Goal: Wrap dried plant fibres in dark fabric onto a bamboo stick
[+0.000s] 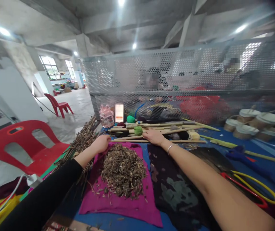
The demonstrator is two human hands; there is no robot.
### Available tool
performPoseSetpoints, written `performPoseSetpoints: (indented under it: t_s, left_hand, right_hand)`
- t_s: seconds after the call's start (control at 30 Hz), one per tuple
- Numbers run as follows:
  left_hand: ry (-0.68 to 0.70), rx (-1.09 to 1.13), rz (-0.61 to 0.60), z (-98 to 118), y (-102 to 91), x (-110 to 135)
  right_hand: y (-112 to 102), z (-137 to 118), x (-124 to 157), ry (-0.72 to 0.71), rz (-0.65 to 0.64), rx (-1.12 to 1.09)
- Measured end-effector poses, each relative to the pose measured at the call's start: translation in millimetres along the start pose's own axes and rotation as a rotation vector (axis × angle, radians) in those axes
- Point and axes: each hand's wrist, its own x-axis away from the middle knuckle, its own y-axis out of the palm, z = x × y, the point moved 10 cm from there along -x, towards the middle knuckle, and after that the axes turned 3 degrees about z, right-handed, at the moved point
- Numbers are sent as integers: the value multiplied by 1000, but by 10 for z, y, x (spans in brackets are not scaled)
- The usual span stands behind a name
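One rectangular magenta cloth (118,208) is laid flat, presumably to contain brown plant fragments (125,170); left hand (102,144): fingers curled; right hand (155,136): fingers extended; pinching indeterminable.

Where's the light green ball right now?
In the head view, the light green ball sits near the middle, among the sticks, just left of the right hand and nearer the camera than the darker green ball.

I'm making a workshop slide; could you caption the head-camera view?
Left hand by a corner of the magenta cloth heaped with dried plant bits, right hand at the pale sticks.
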Motion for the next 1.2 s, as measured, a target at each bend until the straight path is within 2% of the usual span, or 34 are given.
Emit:
performPoseSetpoints:
  t_s: [0.1,0.2,0.27,0.3,0.37,0.4,0.47,0.57,0.63,0.73,0.8,0.87,0.97,1.03,1.07,1.13,1.2]
  left_hand:
    - [-7,87,10,64,-10,22]
    - [42,203,-48,237,128,116]
    - [58,330,-110,329,263,183]
    - [52,401,-140,355,322,211]
    - [39,529,-167,385,376,254]
    - [38,565,-147,389,349,269]
    - [33,593,-60,373,209,309]
    - [-72,494,39,249,-33,478]
    - [-162,323,9,158,-120,695]
    - [-245,19,-113,49,-143,1122]
    - [-258,-103,-196,-8,-97,1387]
    - [-257,-179,-252,-62,-52,1569]
    - [-275,-228,-277,-119,-66,1666]
    - [-281,-176,-244,-76,-141,1645]
    - [-280,-119,-214,-32,-187,1627]
    - [-267,43,-141,73,-264,1601]
    - [-262,227,-61,127,-290,1616]
  right_hand:
    - [-121,74,-86,71,10,-12]
    - [-355,-121,-71,152,67,-30]
    - [-536,-443,0,166,139,-135]
    - [-631,-642,49,153,202,-307]
    - [-688,-1083,127,84,202,-616]
    - [-682,-1290,154,51,171,-703]
    - [-655,-1598,174,17,111,-737]
    - [-667,-1831,113,-22,98,-596]
    - [-655,-1947,48,-73,65,-525]
    - [-609,-2066,-3,-127,-26,-536]
    - [-635,-2051,-6,-149,-43,-557]
    - [-730,-1870,-18,-131,24,-556]
    - [-780,-1228,-39,93,149,-471]
    - [-638,-817,-19,234,110,-388]
    - [-538,-690,-8,254,63,-363]
    - [-373,-581,4,216,-9,-357]
    - [-327,-541,-20,171,-14,-368]
